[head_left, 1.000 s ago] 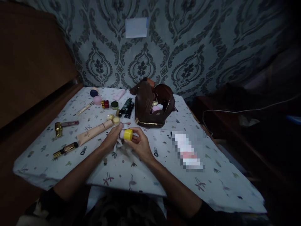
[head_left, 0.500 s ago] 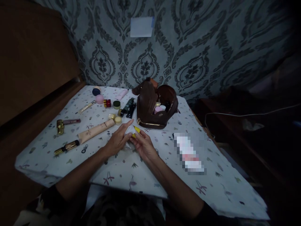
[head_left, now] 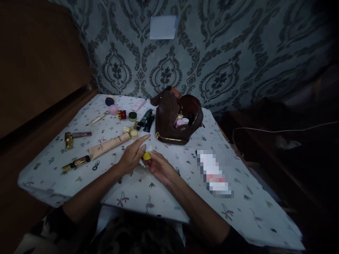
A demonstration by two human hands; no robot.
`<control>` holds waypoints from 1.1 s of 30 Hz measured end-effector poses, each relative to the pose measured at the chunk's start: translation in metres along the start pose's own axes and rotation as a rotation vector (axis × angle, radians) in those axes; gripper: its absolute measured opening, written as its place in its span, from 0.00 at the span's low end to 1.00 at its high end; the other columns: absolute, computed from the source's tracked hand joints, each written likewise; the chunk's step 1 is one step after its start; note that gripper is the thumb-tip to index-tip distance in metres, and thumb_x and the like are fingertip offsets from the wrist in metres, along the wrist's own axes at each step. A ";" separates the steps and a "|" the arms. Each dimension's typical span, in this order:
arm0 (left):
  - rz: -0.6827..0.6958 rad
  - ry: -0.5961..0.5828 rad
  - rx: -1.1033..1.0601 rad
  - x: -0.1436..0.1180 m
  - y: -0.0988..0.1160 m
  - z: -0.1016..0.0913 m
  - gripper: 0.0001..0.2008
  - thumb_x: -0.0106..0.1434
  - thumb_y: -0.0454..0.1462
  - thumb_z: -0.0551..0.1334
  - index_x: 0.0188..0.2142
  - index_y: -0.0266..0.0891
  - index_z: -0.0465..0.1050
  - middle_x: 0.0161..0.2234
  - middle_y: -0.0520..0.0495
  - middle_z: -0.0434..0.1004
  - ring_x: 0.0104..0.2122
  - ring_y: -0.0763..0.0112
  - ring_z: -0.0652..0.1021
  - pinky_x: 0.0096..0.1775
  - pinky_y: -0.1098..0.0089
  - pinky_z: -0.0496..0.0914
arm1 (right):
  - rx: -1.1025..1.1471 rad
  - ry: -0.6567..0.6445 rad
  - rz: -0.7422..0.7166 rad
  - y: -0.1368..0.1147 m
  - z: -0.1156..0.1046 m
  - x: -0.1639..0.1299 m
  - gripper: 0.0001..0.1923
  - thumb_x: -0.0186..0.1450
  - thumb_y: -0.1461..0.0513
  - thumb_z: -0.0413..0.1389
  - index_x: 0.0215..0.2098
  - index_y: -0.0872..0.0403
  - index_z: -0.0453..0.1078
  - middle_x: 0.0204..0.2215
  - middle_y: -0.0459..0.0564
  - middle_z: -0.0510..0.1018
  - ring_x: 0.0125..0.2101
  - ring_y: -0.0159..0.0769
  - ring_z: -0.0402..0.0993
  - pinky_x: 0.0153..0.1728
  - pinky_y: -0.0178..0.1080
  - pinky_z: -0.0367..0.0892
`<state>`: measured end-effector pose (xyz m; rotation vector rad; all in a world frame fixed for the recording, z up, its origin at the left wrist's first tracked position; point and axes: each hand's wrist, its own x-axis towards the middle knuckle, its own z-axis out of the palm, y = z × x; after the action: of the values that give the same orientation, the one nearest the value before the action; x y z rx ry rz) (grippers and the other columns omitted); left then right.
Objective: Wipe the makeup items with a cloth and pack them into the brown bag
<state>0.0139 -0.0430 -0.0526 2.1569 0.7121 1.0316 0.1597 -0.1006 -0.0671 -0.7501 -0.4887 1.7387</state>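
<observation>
My right hand (head_left: 159, 166) grips a small jar with a yellow lid (head_left: 146, 155) just above the patterned tablecloth (head_left: 159, 190). My left hand (head_left: 132, 155) presses a white tissue (head_left: 148, 146) against the jar, its fingers laid flat over it. Most of the jar is hidden by the tissue and my fingers. A long beige tube (head_left: 108, 145) lies just left of my left hand. An open brown cosmetic pouch (head_left: 177, 118) stands a short way behind my hands, with small containers inside.
Several cosmetics lie at the left and back of the table: gold-capped tubes (head_left: 75, 163), a pink sponge (head_left: 113, 109), small pots (head_left: 132, 116), dark bottles (head_left: 147, 119). A blurred flat pack (head_left: 214, 174) rests to the right. Patterned wall behind; wooden board at left.
The jar went from plainly shown between my fingers to covered by the tissue. My left hand has moved over it with the tissue, and the jar has turned in my right hand.
</observation>
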 end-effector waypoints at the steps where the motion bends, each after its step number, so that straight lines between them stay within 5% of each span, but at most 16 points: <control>1: -0.017 0.015 -0.009 0.001 0.000 0.000 0.24 0.73 0.45 0.47 0.63 0.38 0.62 0.58 0.40 0.71 0.54 0.61 0.74 0.56 0.61 0.66 | -0.019 -0.004 0.006 0.000 0.002 -0.001 0.16 0.52 0.57 0.70 0.33 0.54 0.72 0.29 0.42 0.78 0.28 0.28 0.73 0.28 0.30 0.68; 6: 0.021 0.005 0.032 0.001 0.000 0.000 0.23 0.73 0.44 0.48 0.63 0.38 0.62 0.57 0.39 0.71 0.56 0.60 0.72 0.57 0.60 0.65 | 0.014 0.014 -0.023 0.003 0.003 0.002 0.17 0.49 0.57 0.71 0.34 0.52 0.72 0.28 0.41 0.78 0.28 0.29 0.73 0.30 0.32 0.68; 12: 0.048 -0.112 0.103 -0.001 -0.005 0.004 0.25 0.73 0.43 0.47 0.68 0.45 0.54 0.66 0.43 0.59 0.64 0.61 0.63 0.62 0.60 0.60 | 0.047 0.088 -0.136 0.006 -0.006 0.007 0.22 0.48 0.59 0.71 0.40 0.47 0.71 0.36 0.42 0.80 0.35 0.33 0.76 0.37 0.36 0.71; 17: 0.021 -0.081 0.018 0.000 -0.004 0.005 0.27 0.73 0.44 0.47 0.69 0.40 0.51 0.66 0.40 0.59 0.65 0.61 0.61 0.63 0.61 0.58 | 0.034 0.066 -0.117 0.001 -0.004 0.006 0.21 0.50 0.60 0.71 0.40 0.48 0.72 0.36 0.43 0.80 0.34 0.32 0.76 0.31 0.33 0.69; 25: -0.190 -0.037 -0.250 0.002 -0.001 0.003 0.29 0.71 0.52 0.47 0.61 0.35 0.66 0.56 0.38 0.73 0.56 0.56 0.72 0.59 0.57 0.63 | -0.134 0.037 -0.182 0.003 0.002 0.003 0.20 0.47 0.59 0.72 0.37 0.53 0.76 0.33 0.45 0.79 0.30 0.29 0.73 0.27 0.30 0.69; 30: -0.385 -0.076 -0.468 0.003 0.001 0.002 0.32 0.69 0.55 0.47 0.62 0.36 0.65 0.40 0.43 0.81 0.32 0.66 0.78 0.37 0.66 0.73 | -0.165 0.067 -0.229 0.005 0.000 0.004 0.28 0.46 0.57 0.72 0.45 0.49 0.74 0.40 0.46 0.80 0.36 0.34 0.76 0.31 0.34 0.73; 33: -0.365 -0.051 -0.481 0.005 0.001 0.002 0.32 0.69 0.55 0.48 0.60 0.37 0.68 0.41 0.44 0.79 0.34 0.66 0.77 0.40 0.66 0.72 | -0.199 0.052 -0.241 0.004 0.000 0.003 0.28 0.50 0.55 0.70 0.47 0.48 0.72 0.42 0.47 0.80 0.40 0.37 0.76 0.37 0.36 0.73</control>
<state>0.0179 -0.0411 -0.0503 1.5653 0.7142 0.8443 0.1563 -0.0984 -0.0705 -0.8381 -0.6944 1.4576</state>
